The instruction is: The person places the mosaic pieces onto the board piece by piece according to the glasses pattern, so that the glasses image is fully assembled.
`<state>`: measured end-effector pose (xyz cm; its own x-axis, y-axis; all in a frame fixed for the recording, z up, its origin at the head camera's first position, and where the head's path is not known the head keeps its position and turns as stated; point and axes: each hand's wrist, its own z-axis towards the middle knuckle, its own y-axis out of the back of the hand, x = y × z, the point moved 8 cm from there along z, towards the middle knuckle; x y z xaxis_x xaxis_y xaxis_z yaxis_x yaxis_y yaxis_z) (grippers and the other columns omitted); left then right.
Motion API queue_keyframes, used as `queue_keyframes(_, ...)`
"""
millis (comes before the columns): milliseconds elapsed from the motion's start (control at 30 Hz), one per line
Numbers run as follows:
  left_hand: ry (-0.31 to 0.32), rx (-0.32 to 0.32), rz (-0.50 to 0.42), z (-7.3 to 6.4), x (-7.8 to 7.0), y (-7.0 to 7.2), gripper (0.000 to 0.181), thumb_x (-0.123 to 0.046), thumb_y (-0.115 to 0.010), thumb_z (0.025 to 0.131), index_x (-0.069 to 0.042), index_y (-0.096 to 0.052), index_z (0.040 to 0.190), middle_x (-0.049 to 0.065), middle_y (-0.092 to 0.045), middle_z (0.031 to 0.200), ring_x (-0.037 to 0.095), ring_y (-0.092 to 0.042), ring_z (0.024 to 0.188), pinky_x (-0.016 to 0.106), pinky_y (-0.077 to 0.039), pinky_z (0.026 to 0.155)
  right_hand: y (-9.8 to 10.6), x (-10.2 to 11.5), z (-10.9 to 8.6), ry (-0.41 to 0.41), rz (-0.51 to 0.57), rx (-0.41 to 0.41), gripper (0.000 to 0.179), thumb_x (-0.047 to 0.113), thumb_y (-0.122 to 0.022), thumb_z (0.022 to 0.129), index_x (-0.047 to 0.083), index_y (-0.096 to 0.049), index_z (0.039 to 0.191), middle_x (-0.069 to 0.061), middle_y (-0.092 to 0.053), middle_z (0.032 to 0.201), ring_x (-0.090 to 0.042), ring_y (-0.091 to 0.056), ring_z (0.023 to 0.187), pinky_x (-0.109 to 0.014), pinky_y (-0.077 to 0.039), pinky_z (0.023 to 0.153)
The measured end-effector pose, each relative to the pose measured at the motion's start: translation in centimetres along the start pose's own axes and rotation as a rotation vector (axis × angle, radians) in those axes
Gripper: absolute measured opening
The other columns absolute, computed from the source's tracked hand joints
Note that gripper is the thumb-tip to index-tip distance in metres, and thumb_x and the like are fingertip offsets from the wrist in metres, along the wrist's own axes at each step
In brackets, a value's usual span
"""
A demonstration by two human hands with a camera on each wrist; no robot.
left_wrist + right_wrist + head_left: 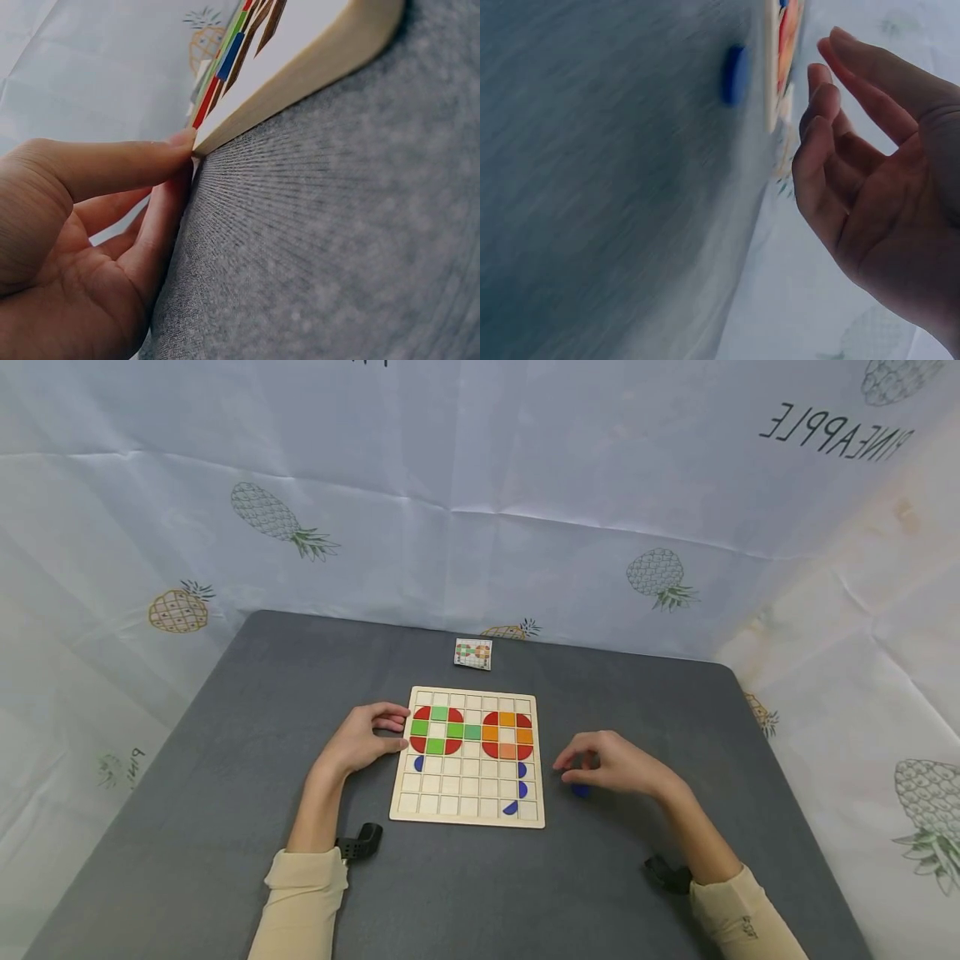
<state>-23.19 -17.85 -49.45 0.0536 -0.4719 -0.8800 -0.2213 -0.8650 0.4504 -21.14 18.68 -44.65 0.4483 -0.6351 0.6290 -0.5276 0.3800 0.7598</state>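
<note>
A square wooden grid board (457, 787) lies on the dark table, bearing red quarter rounds, green squares (439, 713) and orange squares (507, 720) in two ring shapes. Lower down are a blue half-round (418, 763) at left and three more at right, the lowest (511, 807) turned at a slant. My left hand (360, 739) rests at the board's left edge; in the left wrist view the thumb (127, 163) touches its corner. To the right of the board, my right hand (618, 764) hovers with loosely bent fingers holding nothing, over a blue piece (580, 791) on the table.
Behind the board lies a small pattern card (473, 653) printed with a similar coloured design. A pale curtain (450, 560) with pineapple prints hangs behind the table (465, 893). Black wrist devices (367, 841) sit on both forearms.
</note>
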Motion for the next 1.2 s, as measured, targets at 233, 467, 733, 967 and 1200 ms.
queue_keyframes(233, -0.011, -0.007, -0.002, 0.0, 0.0, 0.1, 0.052, -0.002, -0.082, 0.093, 0.002, -0.066, 0.142, 0.023, -0.072, 0.13, 0.034, -0.069, 0.119, 0.025, -0.055, 0.09, -0.4, -2.4, -1.2, -0.064, -0.027, 0.018, 0.013, 0.02, -0.081, 0.099, 0.015, -0.083, 0.11, 0.001, -0.078, 0.106, 0.001, -0.059, 0.075, -0.023, -0.053, 0.067)
queue_keyframes(467, -0.011, -0.005, 0.002, 0.0, -0.2, 0.1, 0.052, -0.001, -0.082, 0.093, 0.001, -0.066, 0.142, 0.023, -0.072, 0.13, 0.034, -0.069, 0.118, 0.028, -0.055, 0.092, -0.3, -2.9, -1.0, -0.096, -0.104, -0.03, 0.006, 0.022, -0.084, 0.096, 0.02, -0.081, 0.1, 0.007, -0.075, 0.096, 0.0, -0.058, 0.073, -0.022, -0.05, 0.065)
queue_keyframes(733, -0.001, -0.01, 0.003, 0.1, -0.2, 0.1, 0.052, -0.002, -0.082, 0.093, 0.0, -0.066, 0.143, 0.022, -0.072, 0.13, 0.033, -0.069, 0.119, 0.028, -0.054, 0.093, 0.1, -3.8, -0.5, -0.083, -0.071, -0.039, 0.01, 0.021, -0.083, 0.097, 0.016, -0.081, 0.106, 0.002, -0.075, 0.099, 0.0, -0.058, 0.071, -0.022, -0.051, 0.064)
queue_keyframes(967, 0.0, -0.008, -0.01, 0.1, -0.1, 0.1, 0.052, 0.0, -0.082, 0.093, 0.002, -0.066, 0.142, 0.024, -0.072, 0.131, 0.034, -0.069, 0.119, 0.03, -0.055, 0.094, -0.1, -5.1, -0.4, -0.055, 0.041, 0.009, 0.013, 0.021, -0.084, 0.096, 0.016, -0.082, 0.108, -0.002, -0.076, 0.102, -0.002, -0.06, 0.072, -0.023, -0.053, 0.065)
queue_keyframes(1200, 0.005, -0.008, -0.009, 0.1, 0.0, 0.1, 0.052, 0.0, -0.082, 0.093, 0.002, -0.066, 0.143, 0.024, -0.072, 0.131, 0.034, -0.069, 0.119, 0.032, -0.055, 0.095, -0.2, -4.7, -0.1, -0.021, 0.051, 0.025, 0.012, 0.022, -0.081, 0.099, 0.016, -0.08, 0.109, 0.001, -0.075, 0.1, -0.002, -0.062, 0.071, -0.023, -0.054, 0.065)
